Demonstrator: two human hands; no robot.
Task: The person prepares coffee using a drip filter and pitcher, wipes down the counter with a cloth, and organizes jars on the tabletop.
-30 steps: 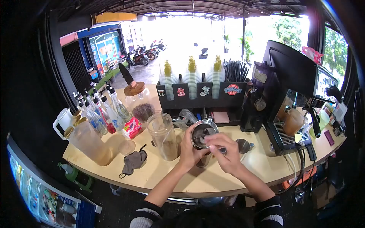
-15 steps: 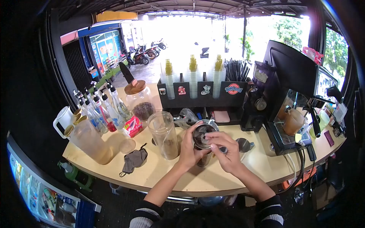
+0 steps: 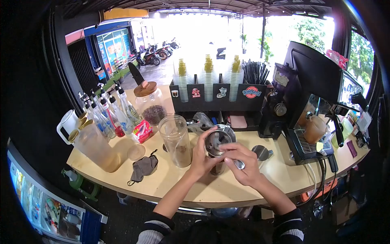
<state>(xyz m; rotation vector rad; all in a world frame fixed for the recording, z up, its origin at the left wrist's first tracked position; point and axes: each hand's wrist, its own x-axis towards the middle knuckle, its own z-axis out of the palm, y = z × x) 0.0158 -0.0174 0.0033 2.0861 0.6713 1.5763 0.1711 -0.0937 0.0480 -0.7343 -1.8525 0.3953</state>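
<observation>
My left hand (image 3: 200, 156) wraps round the side of a round metal container (image 3: 219, 140) with dark contents, tilted over the counter. My right hand (image 3: 241, 160) is closed at the container's right rim, its fingers at the opening, with a shiny metal spoon-like piece (image 3: 239, 164) showing below the fingers. Beneath the container stands a dark cup or glass (image 3: 218, 167), mostly hidden by the hands. Left of my left hand is a tall clear canister (image 3: 178, 142) with brownish contents low inside.
A frosted jug (image 3: 97, 148), syrup bottles (image 3: 118, 110) and a grey cloth mask (image 3: 143, 167) are on the left. Behind stands a black cup holder (image 3: 219, 99). A metal pitcher (image 3: 260, 152) and an espresso machine (image 3: 310, 110) are on the right.
The fingers of my right hand have shifted slightly over the container's opening, and more of the metal spoon-like piece shows. The view has moved slightly.
</observation>
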